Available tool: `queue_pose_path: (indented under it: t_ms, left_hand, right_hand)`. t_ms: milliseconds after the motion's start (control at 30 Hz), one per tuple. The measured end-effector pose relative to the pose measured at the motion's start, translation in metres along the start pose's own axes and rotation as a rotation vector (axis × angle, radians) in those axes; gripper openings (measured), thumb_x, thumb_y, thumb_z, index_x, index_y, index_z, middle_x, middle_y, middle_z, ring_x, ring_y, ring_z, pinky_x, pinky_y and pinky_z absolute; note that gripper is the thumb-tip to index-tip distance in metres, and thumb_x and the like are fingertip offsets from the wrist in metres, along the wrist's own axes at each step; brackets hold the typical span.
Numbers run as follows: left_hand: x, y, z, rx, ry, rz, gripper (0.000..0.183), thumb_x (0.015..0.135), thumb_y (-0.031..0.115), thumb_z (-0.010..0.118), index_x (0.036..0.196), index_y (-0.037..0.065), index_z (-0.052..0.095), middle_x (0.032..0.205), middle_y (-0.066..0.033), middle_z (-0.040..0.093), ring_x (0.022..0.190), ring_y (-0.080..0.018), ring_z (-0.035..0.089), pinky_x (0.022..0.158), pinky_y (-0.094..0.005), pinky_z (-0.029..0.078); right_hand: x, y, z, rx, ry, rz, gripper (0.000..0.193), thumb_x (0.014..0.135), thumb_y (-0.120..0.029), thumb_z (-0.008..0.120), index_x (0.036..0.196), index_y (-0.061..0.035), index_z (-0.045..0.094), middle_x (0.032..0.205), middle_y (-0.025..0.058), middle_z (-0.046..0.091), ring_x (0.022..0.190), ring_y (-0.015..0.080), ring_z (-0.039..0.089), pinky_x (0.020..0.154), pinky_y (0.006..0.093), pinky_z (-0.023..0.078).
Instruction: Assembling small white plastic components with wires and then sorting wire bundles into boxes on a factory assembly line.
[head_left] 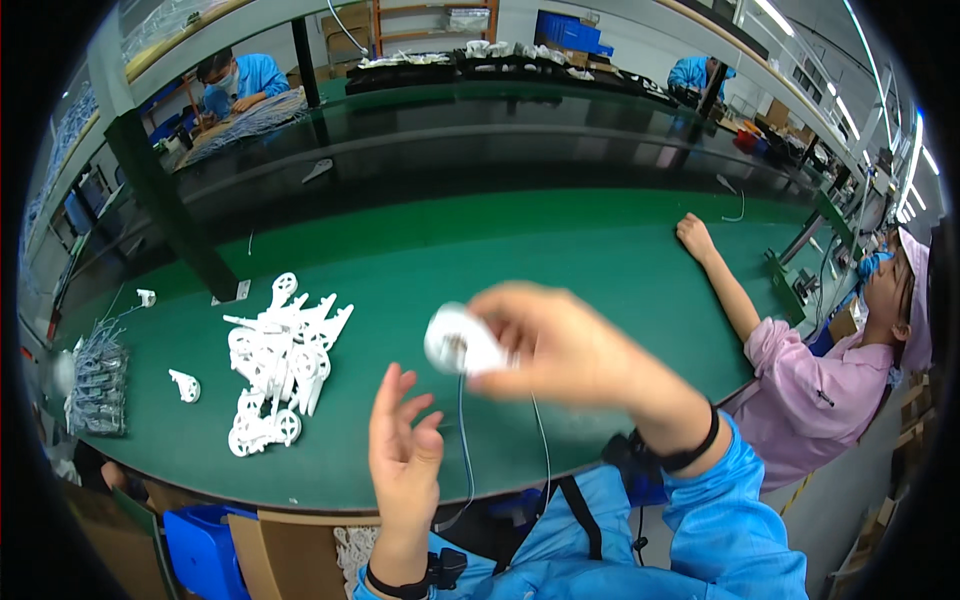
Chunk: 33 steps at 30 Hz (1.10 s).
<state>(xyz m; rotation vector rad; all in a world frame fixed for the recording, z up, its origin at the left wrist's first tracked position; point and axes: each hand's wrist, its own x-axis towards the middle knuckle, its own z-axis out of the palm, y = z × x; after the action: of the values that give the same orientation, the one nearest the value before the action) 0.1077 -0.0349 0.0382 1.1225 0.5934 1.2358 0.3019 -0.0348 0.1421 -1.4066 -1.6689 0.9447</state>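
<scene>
My right hand [570,345] grips a white plastic part [448,338] with a round head and a tapering body, held above the green table [560,250]. A thin grey-blue cable [465,430] hangs below the part, and another thin strand [543,430] drops beneath my right hand. Beside it, lower and to the left, my left hand [405,455] is raised with its fingers apart and nothing in it. On the table to the left lies a pile of similar white plastic parts [285,360]. One single white part [185,386] rests apart from them, farther left.
A bundle of grey cables [98,385] lies at the table's left end. A dark green post [175,210] rises beyond the pile. At the right sits a co-worker in pink [820,390], one arm on the table. Below the front edge are a blue bin [205,550] and cardboard boxes [300,555].
</scene>
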Motion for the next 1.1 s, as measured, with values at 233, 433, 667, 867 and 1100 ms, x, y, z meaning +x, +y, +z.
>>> queue_pose_path:
  t_ms: [233, 433, 667, 867, 1100]
  left_hand:
    - [-0.013, -0.013, -0.059, 0.207, 0.138, -0.161, 0.037, 0.094, 0.016, 0.054, 0.126, -0.002, 0.046, 0.110, -0.0140, 0.058, 0.093, -0.0177, 0.057, 0.081, -0.0286, 0.049]
    - [-0.035, -0.008, -0.079, 0.283, 0.209, -0.173, 0.024, 0.094, 0.005, 0.052, 0.116, -0.003, 0.055, 0.103, -0.0115, 0.062, 0.089, -0.0149, 0.059, 0.081, -0.0273, 0.049]
    - [-0.040, -0.021, -0.087, 0.275, 0.198, -0.137, 0.027, 0.092, 0.010, 0.056, 0.115, -0.004, 0.054, 0.100, -0.0140, 0.062, 0.087, -0.0186, 0.060, 0.078, -0.0293, 0.050]
    - [-0.029, -0.022, -0.079, 0.297, 0.180, -0.151, 0.020, 0.094, 0.010, 0.053, 0.104, -0.006, 0.059, 0.089, -0.0126, 0.064, 0.079, -0.0163, 0.061, 0.073, -0.0279, 0.050]
    - [-0.016, -0.010, -0.085, 0.450, 0.121, -0.044, 0.023, 0.094, 0.015, 0.056, 0.094, -0.006, 0.063, 0.081, -0.0084, 0.065, 0.072, -0.0119, 0.057, 0.067, -0.0237, 0.046]
  right_hand:
    - [0.133, 0.202, -0.191, -0.404, 0.759, 0.428, 0.049, 0.063, -0.027, 0.079, 0.096, 0.0041, 0.062, 0.084, 0.0172, 0.066, 0.077, 0.0256, 0.066, 0.070, 0.0356, 0.052]
    - [0.143, 0.279, -0.200, -0.481, 0.856, 0.808, 0.061, 0.068, -0.040, 0.079, 0.108, 0.0012, 0.057, 0.104, 0.0193, 0.064, 0.099, 0.0302, 0.063, 0.084, 0.0410, 0.048]
    - [0.098, 0.260, -0.171, -0.806, 0.960, 0.487, 0.054, 0.079, -0.042, 0.068, 0.111, -0.0007, 0.056, 0.114, 0.0208, 0.058, 0.096, 0.0339, 0.060, 0.081, 0.0439, 0.048]
    - [0.007, 0.156, -0.056, -0.422, 0.258, 0.443, 0.043, 0.084, -0.042, 0.062, 0.078, 0.0009, 0.065, 0.070, 0.0168, 0.063, 0.068, 0.0305, 0.063, 0.064, 0.0384, 0.050]
    - [-0.020, 0.132, 0.022, -0.691, 0.084, 0.455, 0.031, 0.078, -0.028, 0.064, 0.081, 0.0020, 0.066, 0.085, 0.0241, 0.066, 0.085, 0.0395, 0.064, 0.078, 0.0434, 0.052]
